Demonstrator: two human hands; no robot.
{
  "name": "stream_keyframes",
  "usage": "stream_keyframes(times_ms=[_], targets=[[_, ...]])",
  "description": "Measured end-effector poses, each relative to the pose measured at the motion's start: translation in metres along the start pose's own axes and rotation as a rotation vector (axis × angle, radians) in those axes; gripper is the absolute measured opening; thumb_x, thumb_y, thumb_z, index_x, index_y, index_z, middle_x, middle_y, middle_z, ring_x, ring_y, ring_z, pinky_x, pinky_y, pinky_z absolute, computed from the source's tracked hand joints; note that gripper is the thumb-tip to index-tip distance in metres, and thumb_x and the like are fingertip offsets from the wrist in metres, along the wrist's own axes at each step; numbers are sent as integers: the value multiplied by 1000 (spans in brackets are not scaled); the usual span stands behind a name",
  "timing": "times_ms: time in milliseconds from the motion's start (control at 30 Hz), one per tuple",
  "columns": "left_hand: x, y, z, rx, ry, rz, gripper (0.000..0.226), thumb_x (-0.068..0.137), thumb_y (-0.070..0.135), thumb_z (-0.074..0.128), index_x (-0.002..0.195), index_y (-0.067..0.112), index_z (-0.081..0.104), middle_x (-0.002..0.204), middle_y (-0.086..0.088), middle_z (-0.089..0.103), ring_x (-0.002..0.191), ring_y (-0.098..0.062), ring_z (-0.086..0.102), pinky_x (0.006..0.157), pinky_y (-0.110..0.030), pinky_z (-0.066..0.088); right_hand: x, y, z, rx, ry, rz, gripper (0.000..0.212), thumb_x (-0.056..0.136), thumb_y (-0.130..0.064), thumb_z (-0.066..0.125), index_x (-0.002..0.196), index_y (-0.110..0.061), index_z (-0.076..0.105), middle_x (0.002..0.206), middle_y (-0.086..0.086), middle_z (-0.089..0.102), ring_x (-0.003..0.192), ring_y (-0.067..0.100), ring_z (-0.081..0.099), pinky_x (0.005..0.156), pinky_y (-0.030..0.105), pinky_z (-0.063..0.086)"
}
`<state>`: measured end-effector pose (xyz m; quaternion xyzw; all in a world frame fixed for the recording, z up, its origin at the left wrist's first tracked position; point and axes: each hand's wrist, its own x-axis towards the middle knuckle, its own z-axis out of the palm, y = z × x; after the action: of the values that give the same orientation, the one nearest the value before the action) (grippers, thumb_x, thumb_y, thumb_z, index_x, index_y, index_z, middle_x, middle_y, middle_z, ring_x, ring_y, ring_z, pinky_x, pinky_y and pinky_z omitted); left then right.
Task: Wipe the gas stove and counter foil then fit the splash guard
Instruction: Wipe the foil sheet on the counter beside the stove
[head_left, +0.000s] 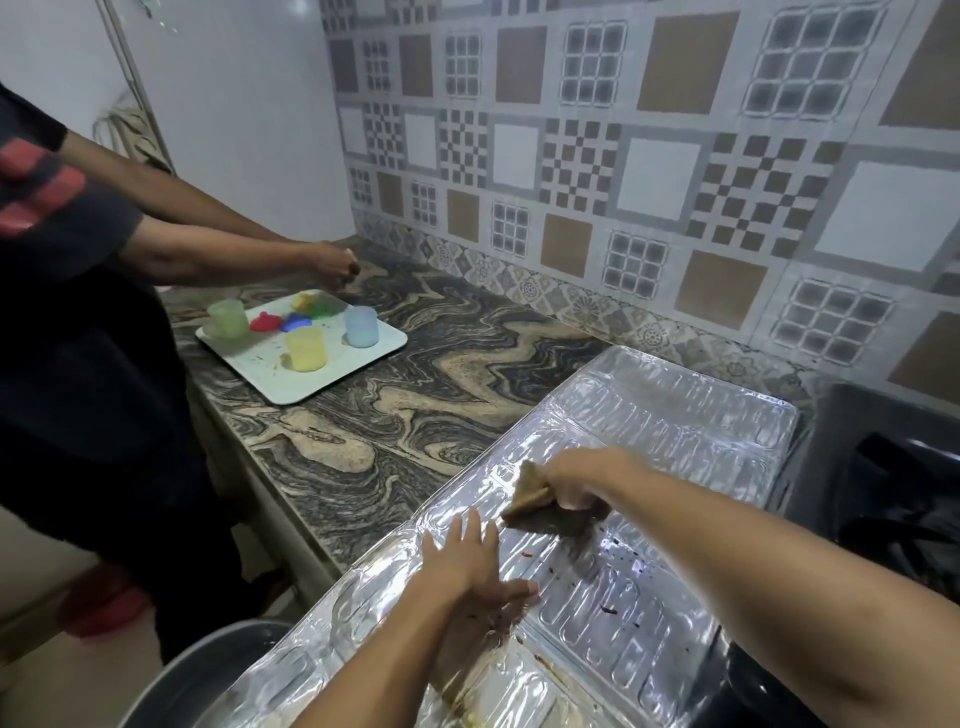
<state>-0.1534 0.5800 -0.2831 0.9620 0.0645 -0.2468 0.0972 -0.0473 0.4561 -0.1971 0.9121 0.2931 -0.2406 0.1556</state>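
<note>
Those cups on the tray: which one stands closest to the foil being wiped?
The blue cup, at the tray's right edge. The yellow cup stands further left and the green cup furthest from the foil.

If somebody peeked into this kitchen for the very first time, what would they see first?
Probably the shiny foil sheet at the lower right, with the right hand gripping a brown cloth on it and the left hand pressed flat beside it. Next, the pale tray of bright plastic cups on the swirly counter, at the left.
</note>
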Motion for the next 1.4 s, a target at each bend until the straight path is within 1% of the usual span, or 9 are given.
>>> stream_keyframes(times_ms=[133, 333, 433, 500, 667, 867, 1167, 1267, 1400], targets=[[1, -1, 1, -30, 1, -1, 101, 84, 73, 42, 154, 17, -4, 160, -8, -19, 148, -29, -14, 116, -61, -5, -29, -3, -11, -249, -204, 43, 34, 94, -15, 50, 128, -15, 57, 131, 6, 56, 93, 21, 48, 83, 31, 41], [-2, -2, 1, -56, 22, 12, 102, 83, 74, 42, 154, 17, -3, 159, -8, -19, 148, -29, -14, 115, -60, -5, -67, 4, -14, -393, -328, 174, 42, 99, -14, 43, 140, -3, 42, 138, 14, 47, 102, 19, 40, 105, 25, 29], [-2, -2, 3, -55, 32, 23, 104, 82, 75, 43, 154, 17, -4, 159, -9, -20, 147, -29, -15, 115, -61, -5, -66, 11, -29, -352, -433, 219, 29, 90, -12, 57, 116, -1, 60, 133, 15, 53, 111, 26, 53, 97, 30, 41], [0, -3, 4, -51, 36, 20, 105, 82, 75, 44, 154, 17, -4, 159, -9, -19, 147, -30, -15, 115, -61, -5, -50, 20, -42, -148, -390, 219, 25, 74, -12, 60, 97, -3, 65, 122, 14, 63, 94, 27, 60, 88, 34, 49], [2, -4, 7, -50, 27, 22, 105, 82, 74, 46, 154, 17, -4, 159, -9, -19, 148, -30, -14, 115, -61, -4, -31, -2, -41, 26, 4, 26, 37, 82, -7, 54, 112, -27, 62, 109, 2, 65, 92, 20, 62, 76, 32, 50], [7, -3, 2, -41, 11, 9, 105, 82, 73, 48, 154, 18, -3, 160, -9, -18, 148, -28, -13, 115, -60, -1, -45, -26, -20, -217, -293, 0, 41, 91, -11, 47, 129, -22, 55, 109, 7, 61, 91, 23, 55, 63, 29, 43], [1, -3, 2, -57, 25, 7, 107, 80, 76, 45, 154, 17, -5, 159, -9, -19, 148, -29, -13, 117, -60, -2, -70, -2, 7, -384, -369, 121, 54, 96, -21, 51, 144, -3, 34, 153, 15, 30, 136, 25, 37, 110, 31, 29], [-2, -2, 3, -73, 29, 21, 106, 81, 76, 44, 154, 16, -2, 160, -9, -17, 148, -29, -12, 116, -60, -2, -82, 1, 3, -298, -423, 171, 49, 99, -17, 43, 143, 3, 33, 141, 18, 40, 119, 23, 45, 107, 30, 31], [-17, -8, 0, -195, 141, 98, 99, 85, 71, 44, 155, 16, 2, 161, -10, -15, 149, -28, -10, 117, -58, -1, -81, 2, 2, -222, -289, 157, 55, 99, -14, 44, 146, 4, 23, 156, 16, 24, 141, 26, 29, 109, 26, 23]])
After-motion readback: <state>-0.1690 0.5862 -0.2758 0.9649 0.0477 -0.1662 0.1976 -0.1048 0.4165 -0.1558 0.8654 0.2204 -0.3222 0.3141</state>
